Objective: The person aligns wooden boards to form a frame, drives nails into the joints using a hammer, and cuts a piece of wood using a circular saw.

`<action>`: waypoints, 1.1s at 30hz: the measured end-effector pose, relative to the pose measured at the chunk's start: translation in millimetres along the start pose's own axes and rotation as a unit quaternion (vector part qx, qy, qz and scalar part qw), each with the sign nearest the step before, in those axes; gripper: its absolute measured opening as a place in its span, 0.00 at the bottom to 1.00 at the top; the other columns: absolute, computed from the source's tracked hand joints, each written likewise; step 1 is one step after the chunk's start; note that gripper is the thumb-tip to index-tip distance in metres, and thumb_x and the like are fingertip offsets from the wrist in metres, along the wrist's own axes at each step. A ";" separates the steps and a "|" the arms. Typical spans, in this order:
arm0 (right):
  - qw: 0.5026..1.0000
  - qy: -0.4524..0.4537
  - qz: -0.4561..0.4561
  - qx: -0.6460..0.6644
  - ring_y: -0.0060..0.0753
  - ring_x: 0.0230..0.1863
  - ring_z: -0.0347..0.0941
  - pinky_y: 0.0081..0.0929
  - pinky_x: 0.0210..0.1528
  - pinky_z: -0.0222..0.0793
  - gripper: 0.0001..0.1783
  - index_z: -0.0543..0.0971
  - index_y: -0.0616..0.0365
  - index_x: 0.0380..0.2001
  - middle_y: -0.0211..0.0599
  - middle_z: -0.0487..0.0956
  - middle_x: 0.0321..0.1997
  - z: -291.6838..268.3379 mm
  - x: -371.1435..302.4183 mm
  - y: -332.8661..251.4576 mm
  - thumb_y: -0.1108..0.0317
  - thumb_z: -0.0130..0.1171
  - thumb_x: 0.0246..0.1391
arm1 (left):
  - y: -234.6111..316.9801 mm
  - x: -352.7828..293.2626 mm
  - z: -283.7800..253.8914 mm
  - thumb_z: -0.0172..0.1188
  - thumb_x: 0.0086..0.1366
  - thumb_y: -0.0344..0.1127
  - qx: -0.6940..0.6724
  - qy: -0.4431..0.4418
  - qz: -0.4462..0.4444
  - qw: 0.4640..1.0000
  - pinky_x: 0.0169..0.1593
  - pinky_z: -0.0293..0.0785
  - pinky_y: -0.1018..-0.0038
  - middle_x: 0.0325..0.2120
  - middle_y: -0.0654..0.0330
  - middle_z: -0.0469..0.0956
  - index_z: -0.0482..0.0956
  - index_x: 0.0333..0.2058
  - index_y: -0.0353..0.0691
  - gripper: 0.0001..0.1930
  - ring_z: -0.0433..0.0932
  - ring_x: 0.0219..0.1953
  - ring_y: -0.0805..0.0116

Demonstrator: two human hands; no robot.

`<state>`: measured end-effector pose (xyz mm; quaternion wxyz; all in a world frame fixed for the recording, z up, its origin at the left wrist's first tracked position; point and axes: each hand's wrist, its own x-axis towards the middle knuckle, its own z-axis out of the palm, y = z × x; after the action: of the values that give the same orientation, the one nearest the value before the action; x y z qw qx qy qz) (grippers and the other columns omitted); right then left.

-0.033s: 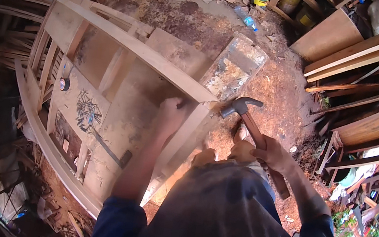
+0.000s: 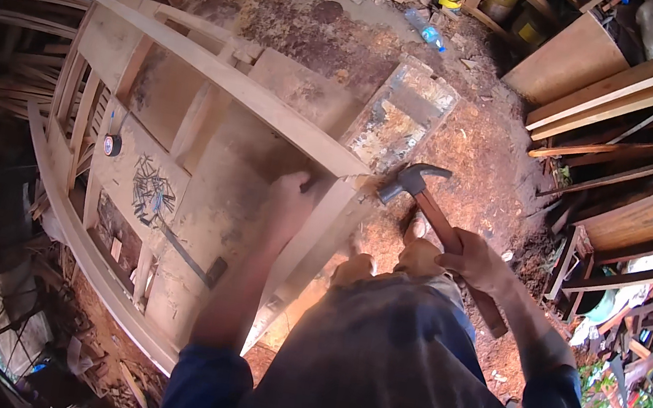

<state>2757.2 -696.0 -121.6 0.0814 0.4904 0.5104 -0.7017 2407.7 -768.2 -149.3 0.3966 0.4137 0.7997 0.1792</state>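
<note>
Gripping a wooden-handled claw hammer (image 2: 428, 207) mid-shaft, the right hand (image 2: 475, 262) is closed firmly round it, forearm angled up from the lower right, the steel head at the corner of a pale wooden frame (image 2: 272, 114). Left hand (image 2: 288, 202): arm extended forward, fingers curled and pressed against the frame's slanted rail just beside the hammer head; whether it pinches anything cannot be told. Also on the frame: a scatter of nails (image 2: 148, 188) and a small tape roll (image 2: 112, 144), well apart from both hands.
</note>
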 end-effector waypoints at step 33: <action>0.979 0.060 -0.140 -0.139 0.23 0.17 0.67 0.27 0.18 0.64 0.13 0.72 0.65 0.40 0.32 0.72 0.23 -52.4 64.2 -55.7 0.69 0.60 0.56 | 6.4 -73.1 44.2 0.66 0.62 0.50 0.243 0.170 0.100 0.950 0.41 0.77 0.60 0.35 0.51 0.77 0.73 0.42 0.38 0.22 0.80 0.38 0.51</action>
<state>2722.2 -603.5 -135.6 0.0194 0.4394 0.6705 -0.5974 2470.6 -825.0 -137.3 0.1218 0.5390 0.8290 0.0859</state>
